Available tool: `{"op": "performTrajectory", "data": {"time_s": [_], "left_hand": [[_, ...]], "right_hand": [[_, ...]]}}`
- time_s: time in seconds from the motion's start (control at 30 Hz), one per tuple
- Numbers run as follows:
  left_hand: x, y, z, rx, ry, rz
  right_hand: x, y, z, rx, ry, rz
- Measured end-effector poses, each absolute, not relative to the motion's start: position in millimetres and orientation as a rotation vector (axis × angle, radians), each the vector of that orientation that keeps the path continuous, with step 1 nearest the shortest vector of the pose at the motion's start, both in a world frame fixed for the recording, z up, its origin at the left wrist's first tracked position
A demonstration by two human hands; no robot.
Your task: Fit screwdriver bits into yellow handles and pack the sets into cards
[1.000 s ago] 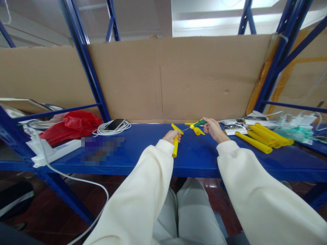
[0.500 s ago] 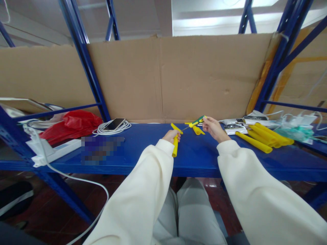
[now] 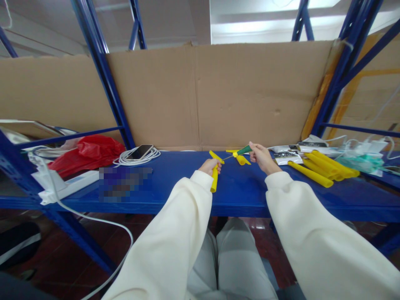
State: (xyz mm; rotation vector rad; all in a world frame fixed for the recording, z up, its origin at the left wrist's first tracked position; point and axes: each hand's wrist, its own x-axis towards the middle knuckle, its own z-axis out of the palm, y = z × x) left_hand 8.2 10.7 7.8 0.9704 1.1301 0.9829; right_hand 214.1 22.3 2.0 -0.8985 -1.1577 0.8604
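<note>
My left hand (image 3: 210,167) is closed around a yellow handle (image 3: 214,182), which it holds tilted above the blue shelf. A flat yellow piece (image 3: 215,156) sits at the handle's upper end. My right hand (image 3: 261,157) pinches the butt of a screwdriver (image 3: 244,150) with a green and yellow grip. Its thin shaft points left, and the tip meets the yellow part beside my left fingers; the exact contact spot is too small to make out. Behind the screwdriver lies another yellow piece with flared ends (image 3: 243,161).
Several yellow tubes (image 3: 312,174) lie at right near silver-and-black packets (image 3: 286,158) and a green plastic bag (image 3: 361,161). To the left are a phone (image 3: 141,152) on a coiled white cable (image 3: 125,159), a red bag (image 3: 90,154) and a white power strip (image 3: 78,183). Cardboard (image 3: 250,96) walls the back.
The screwdriver grip has rotated, so its green side now faces me instead of the yellow stripes. My right fingers have shifted slightly on it. My left hand stays put.
</note>
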Motion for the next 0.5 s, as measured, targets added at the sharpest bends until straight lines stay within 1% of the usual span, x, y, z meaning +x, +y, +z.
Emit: {"op": "performTrajectory", "data": {"time_s": [0.23,0.5], "left_hand": [[8.0,11.4,7.2,0.986,1.154,0.983],[8.5,11.1,7.9,0.998,1.159,0.973]], "right_hand": [[213.5,21.2,4.8,-0.76,-1.199,1.004],[211.7,22.3,2.2,-0.829,-1.16,0.858]]}}
